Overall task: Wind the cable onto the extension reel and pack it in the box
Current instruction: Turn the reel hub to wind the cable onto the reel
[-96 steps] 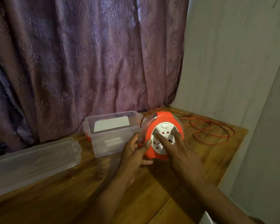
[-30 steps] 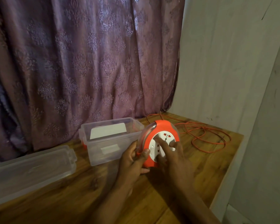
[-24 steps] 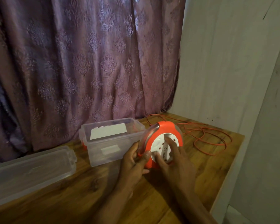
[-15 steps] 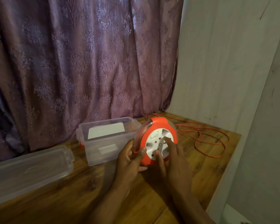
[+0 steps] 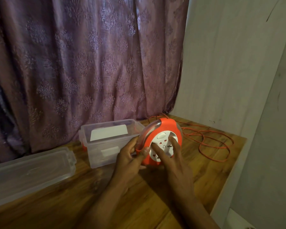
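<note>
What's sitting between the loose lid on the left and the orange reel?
In the head view, the open clear plastic box stands between the lid and the reel, which the left hand grips right beside the box.

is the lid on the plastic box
No, the lid lies flat on the wooden table, left of the open plastic box.

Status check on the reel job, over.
Left hand grips reel rim; right hand fingers on its white face. Cable mostly loose on table. Box open, lid beside it. Nothing blocking.
</note>
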A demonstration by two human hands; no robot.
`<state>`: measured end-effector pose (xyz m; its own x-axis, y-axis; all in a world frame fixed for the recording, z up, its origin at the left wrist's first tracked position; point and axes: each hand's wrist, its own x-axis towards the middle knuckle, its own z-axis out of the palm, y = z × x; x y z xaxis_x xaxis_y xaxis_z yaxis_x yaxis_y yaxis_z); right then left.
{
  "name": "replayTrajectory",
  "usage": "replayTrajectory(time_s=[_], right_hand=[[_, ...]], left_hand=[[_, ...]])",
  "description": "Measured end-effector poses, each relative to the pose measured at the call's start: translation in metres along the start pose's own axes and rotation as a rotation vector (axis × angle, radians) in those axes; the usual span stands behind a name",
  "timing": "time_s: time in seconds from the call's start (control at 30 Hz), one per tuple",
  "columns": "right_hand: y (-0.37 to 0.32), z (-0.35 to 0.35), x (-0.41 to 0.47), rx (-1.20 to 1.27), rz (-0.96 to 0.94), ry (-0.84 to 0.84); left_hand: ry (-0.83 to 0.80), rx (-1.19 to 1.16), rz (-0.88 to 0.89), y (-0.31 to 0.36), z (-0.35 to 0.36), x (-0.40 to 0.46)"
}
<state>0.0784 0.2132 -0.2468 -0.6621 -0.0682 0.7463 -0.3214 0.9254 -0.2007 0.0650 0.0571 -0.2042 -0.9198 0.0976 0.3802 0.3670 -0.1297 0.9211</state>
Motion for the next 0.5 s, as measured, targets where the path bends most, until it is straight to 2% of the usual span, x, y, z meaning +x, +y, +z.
replayTrajectory(time_s=[0.13,0.33,0.5], right_hand=[[0.001,-0.006,0.007,0.043,0.098,0.054],[-0.013,-0.013,0.018,0.317,0.294,0.243],[-0.02,-0.021,0.024,0.173,0.154,0.215]], left_hand=[[0.002,-0.029,-0.011,-0.002,0.003,-0.002],[0.015,-0.049,-0.027,0.0,0.008,-0.002],[0.045,-0.031,-0.013,0.013,0.0,0.007]])
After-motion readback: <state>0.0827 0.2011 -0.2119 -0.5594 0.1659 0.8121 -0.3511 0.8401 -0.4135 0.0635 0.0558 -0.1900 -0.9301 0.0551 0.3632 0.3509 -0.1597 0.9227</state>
